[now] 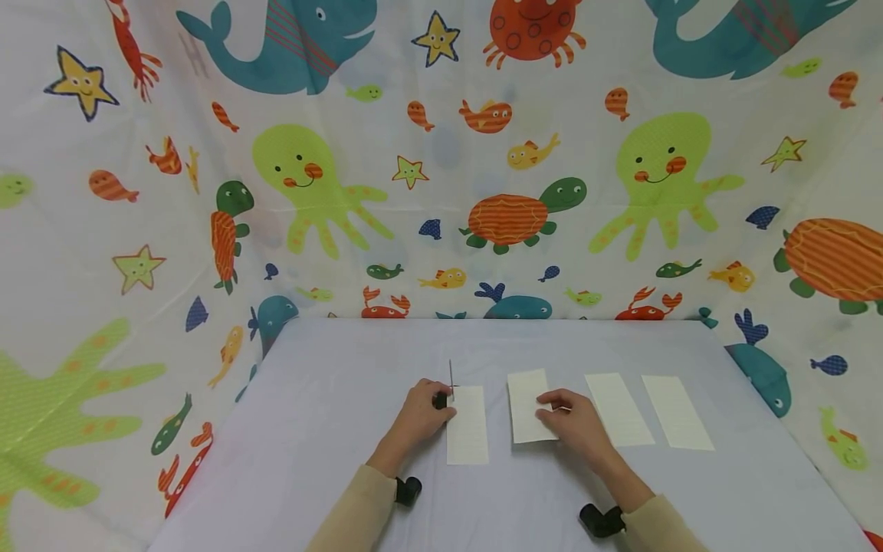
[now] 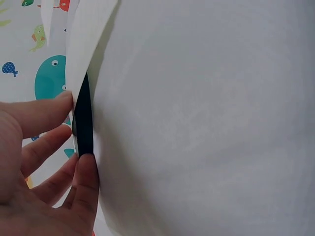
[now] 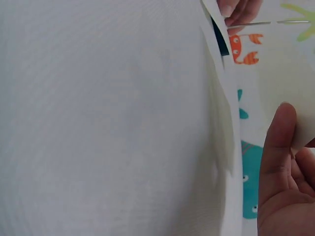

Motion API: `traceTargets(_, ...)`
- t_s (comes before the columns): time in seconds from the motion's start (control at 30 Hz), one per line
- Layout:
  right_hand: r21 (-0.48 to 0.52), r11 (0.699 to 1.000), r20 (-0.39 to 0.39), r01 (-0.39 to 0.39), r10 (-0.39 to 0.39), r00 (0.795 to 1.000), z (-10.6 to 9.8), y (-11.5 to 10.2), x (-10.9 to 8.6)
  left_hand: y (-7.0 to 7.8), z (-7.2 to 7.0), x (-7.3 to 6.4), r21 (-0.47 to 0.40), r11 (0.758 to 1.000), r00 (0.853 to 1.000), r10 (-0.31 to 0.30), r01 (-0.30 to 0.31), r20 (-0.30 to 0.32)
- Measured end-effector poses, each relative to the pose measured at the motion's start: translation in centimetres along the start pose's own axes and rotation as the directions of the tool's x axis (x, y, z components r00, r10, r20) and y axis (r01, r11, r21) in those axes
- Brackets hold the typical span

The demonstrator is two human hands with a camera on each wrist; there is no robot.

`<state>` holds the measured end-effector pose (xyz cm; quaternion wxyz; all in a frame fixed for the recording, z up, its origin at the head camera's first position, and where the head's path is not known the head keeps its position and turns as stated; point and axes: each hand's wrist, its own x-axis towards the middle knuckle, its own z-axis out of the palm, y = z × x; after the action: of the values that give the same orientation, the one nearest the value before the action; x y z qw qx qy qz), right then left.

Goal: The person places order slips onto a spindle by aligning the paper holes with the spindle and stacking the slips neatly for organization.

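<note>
In the head view my left hand [image 1: 419,412] holds what looks like a pair of scissors [image 1: 439,400] by its black handle, thin metal blades pointing away. The thumb lies at the edge of a cream paper strip [image 1: 469,438] on the table. The left wrist view shows the dark handle [image 2: 85,123] between thumb and fingers, beside the strip. My right hand [image 1: 578,423] pinches the right edge of a second cream paper piece [image 1: 526,406], which is tilted and partly raised. In the right wrist view, the thumb [image 3: 283,128] presses on that paper.
Two more cream paper strips, a nearer one [image 1: 624,414] and a farther one [image 1: 679,414], lie to the right on the white tablecloth [image 1: 331,383]. A printed sea-animal curtain [image 1: 441,291] closes off the back and sides. Each wrist bears a small black camera [image 1: 408,491].
</note>
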<state>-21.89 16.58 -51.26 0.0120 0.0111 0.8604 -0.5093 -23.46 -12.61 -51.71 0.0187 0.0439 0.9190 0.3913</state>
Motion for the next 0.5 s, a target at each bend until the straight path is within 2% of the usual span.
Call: traceTargets(0.5, 0.113, 0.994, -0.010, 0.007, -0.006, 1.000, 0.2, -2.5, -0.7, 0.0, -0.2, -0.3, -0.004, 1.000, 1.000, 0.017, -0.017, -0.017)
